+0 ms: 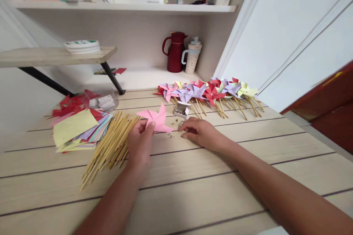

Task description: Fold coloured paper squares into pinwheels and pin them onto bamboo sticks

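My left hand (140, 141) is closed, with thumb and fingers pinching a pink paper pinwheel (156, 119) above the table. It has pointed blades and no stick shows on it. My right hand (200, 132) rests low over the tabletop, its fingers curled, with index finger and thumb slightly apart. Small metal thumbtacks (169, 135) lie loose around these fingertips; a dark one touches or lies by the thumb tip. Just behind is an open little box (181, 109) of thumbtacks. Beside my left hand lies a bundle of thin wooden sticks (110, 147).
Finished pinwheels on sticks (212, 91) lie in a row at the back right. Stacked coloured paper (74, 128) and red paper pieces (70, 106) are at the left, near a small raised shelf (55, 55). A red jug (175, 53) and a cup (192, 57) stand behind.
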Action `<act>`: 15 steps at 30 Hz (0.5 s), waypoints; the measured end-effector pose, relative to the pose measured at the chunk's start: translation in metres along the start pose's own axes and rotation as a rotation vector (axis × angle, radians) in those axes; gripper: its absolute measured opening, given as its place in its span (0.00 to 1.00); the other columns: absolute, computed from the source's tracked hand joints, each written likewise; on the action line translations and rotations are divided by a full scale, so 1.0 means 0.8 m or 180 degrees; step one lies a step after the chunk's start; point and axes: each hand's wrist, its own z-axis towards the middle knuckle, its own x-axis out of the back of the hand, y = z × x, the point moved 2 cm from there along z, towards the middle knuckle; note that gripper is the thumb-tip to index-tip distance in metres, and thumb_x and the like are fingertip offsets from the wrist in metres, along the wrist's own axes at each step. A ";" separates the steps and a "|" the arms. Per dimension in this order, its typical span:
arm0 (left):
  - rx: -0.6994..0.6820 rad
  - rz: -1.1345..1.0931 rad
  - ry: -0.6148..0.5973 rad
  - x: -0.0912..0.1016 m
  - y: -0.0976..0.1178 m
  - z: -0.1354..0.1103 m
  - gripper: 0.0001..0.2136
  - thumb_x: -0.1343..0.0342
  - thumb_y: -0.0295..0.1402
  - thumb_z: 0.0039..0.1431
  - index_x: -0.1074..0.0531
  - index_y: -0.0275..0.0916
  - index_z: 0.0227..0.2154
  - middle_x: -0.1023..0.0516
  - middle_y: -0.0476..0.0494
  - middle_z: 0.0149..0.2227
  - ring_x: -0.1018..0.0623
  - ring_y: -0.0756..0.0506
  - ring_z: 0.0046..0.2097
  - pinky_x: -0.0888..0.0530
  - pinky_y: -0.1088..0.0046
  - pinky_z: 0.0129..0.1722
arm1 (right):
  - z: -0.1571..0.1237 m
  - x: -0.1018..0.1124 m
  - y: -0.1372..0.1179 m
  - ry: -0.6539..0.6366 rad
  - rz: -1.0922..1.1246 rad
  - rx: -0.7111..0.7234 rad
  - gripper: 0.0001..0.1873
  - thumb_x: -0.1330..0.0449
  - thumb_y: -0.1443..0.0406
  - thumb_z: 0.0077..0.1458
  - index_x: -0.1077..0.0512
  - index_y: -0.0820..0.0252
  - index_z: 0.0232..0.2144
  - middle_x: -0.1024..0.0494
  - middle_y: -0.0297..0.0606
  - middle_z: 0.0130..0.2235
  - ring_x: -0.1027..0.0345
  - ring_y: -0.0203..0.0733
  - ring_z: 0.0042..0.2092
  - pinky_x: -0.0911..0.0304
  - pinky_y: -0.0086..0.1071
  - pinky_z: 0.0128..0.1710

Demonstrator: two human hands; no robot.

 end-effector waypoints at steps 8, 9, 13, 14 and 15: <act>-0.0116 0.0007 -0.0020 0.000 -0.001 0.000 0.08 0.37 0.37 0.48 0.25 0.38 0.28 0.24 0.51 0.26 0.28 0.49 0.30 0.33 0.73 0.34 | 0.000 -0.002 0.003 0.0039 -0.0073 0.0066 0.10 0.38 0.68 0.56 0.23 0.54 0.41 0.26 0.35 0.35 0.32 0.39 0.36 0.40 0.31 0.36; -0.0130 0.0009 -0.0018 0.000 -0.001 0.000 0.08 0.37 0.36 0.48 0.25 0.38 0.28 0.24 0.51 0.27 0.28 0.49 0.30 0.33 0.74 0.34 | 0.000 -0.003 0.003 0.0046 -0.0075 0.0083 0.10 0.38 0.68 0.56 0.23 0.54 0.41 0.26 0.35 0.35 0.32 0.40 0.36 0.40 0.31 0.37; -0.0142 0.0005 -0.0022 0.000 -0.001 0.000 0.08 0.37 0.36 0.48 0.25 0.38 0.28 0.24 0.51 0.27 0.27 0.49 0.30 0.33 0.74 0.33 | 0.000 -0.004 0.005 0.0055 -0.0078 0.0108 0.10 0.38 0.68 0.57 0.23 0.54 0.42 0.26 0.35 0.36 0.32 0.39 0.36 0.40 0.31 0.37; -0.0135 0.0006 -0.0028 0.001 -0.001 0.000 0.08 0.37 0.36 0.48 0.25 0.38 0.28 0.24 0.51 0.27 0.27 0.49 0.30 0.33 0.74 0.33 | 0.000 -0.004 0.005 0.0039 -0.0082 0.0094 0.11 0.38 0.68 0.57 0.23 0.54 0.42 0.26 0.35 0.35 0.32 0.39 0.36 0.40 0.31 0.37; -0.0122 0.0009 -0.0032 0.001 -0.001 0.000 0.08 0.37 0.37 0.48 0.25 0.38 0.29 0.24 0.51 0.27 0.27 0.50 0.30 0.33 0.74 0.33 | 0.000 -0.004 0.005 0.0021 -0.0085 0.0082 0.11 0.38 0.68 0.57 0.23 0.54 0.42 0.26 0.35 0.35 0.32 0.39 0.36 0.40 0.31 0.36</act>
